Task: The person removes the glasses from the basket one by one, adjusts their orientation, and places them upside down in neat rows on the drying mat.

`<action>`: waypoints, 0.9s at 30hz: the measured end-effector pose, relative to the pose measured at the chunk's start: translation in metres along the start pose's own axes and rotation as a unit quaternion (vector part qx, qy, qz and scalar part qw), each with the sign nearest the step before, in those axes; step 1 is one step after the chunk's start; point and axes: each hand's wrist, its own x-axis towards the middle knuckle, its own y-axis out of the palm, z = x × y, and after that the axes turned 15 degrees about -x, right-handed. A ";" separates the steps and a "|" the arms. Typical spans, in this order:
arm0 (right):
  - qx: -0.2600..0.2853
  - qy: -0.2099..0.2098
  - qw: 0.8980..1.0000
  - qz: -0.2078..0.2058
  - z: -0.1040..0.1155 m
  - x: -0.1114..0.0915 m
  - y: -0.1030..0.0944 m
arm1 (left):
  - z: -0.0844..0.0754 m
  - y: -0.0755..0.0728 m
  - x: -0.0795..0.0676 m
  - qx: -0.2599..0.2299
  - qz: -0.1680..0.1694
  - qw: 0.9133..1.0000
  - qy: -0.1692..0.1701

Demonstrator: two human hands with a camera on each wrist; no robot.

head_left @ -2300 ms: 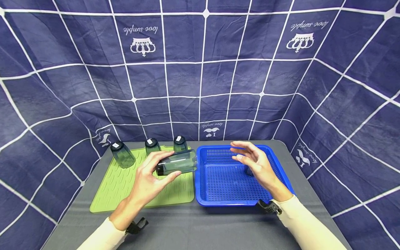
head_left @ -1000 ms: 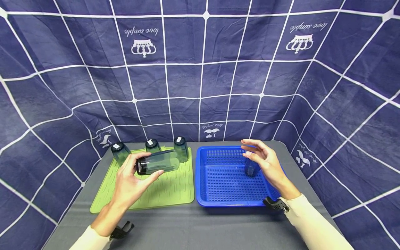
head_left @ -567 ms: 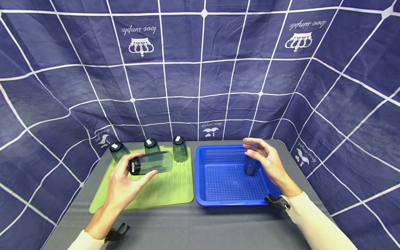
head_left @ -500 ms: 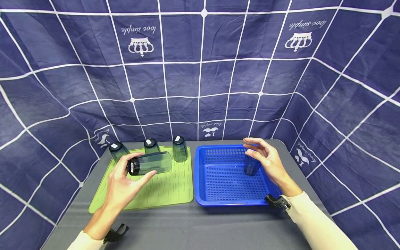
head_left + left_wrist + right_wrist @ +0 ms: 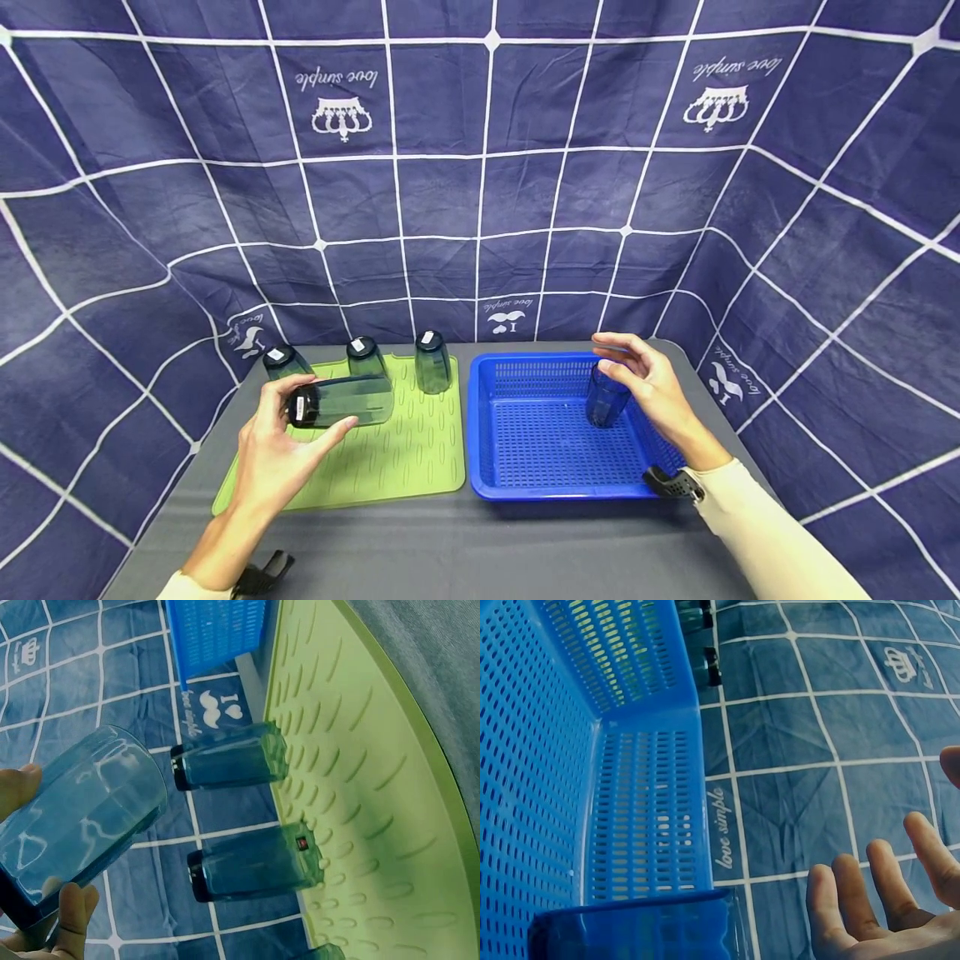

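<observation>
My left hand (image 5: 273, 454) grips a tinted drinking glass (image 5: 352, 402) by its dark base, between thumb and fingers. The glass lies sideways in the air over the green drying mat (image 5: 405, 467), its mouth to the right. Along the mat's far side stand three similar glasses (image 5: 432, 364), upside down with pale labels on their bases; the left one is partly behind my hand. Over the right side of the blue basket (image 5: 555, 493), my right hand (image 5: 651, 392) has loosely bent fingers and holds nothing. Just beneath it, another glass (image 5: 604, 402) stands in the basket.
A grey tabletop (image 5: 480, 550) carries the mat on the left and the basket close beside it on the right. Blue cloth (image 5: 442, 192) with white grid lines rises behind and at both sides.
My left hand has carried the glass leftward from the basket's edge to over the mat, then slightly lower. My right hand has shifted a little right, uncovering more of the glass in the basket.
</observation>
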 end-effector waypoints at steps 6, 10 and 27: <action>-0.026 0.001 1.000 -0.005 -0.003 0.003 -0.004 | 0.005 -0.010 -0.001 0.020 -0.007 1.000 -0.013; -0.043 -0.001 0.999 -0.013 -0.005 0.007 -0.008 | 0.009 -0.016 -0.001 0.047 -0.011 0.999 -0.014; -0.126 0.027 0.992 -0.014 -0.017 0.015 -0.023 | 0.019 -0.030 0.004 0.067 -0.020 0.998 -0.001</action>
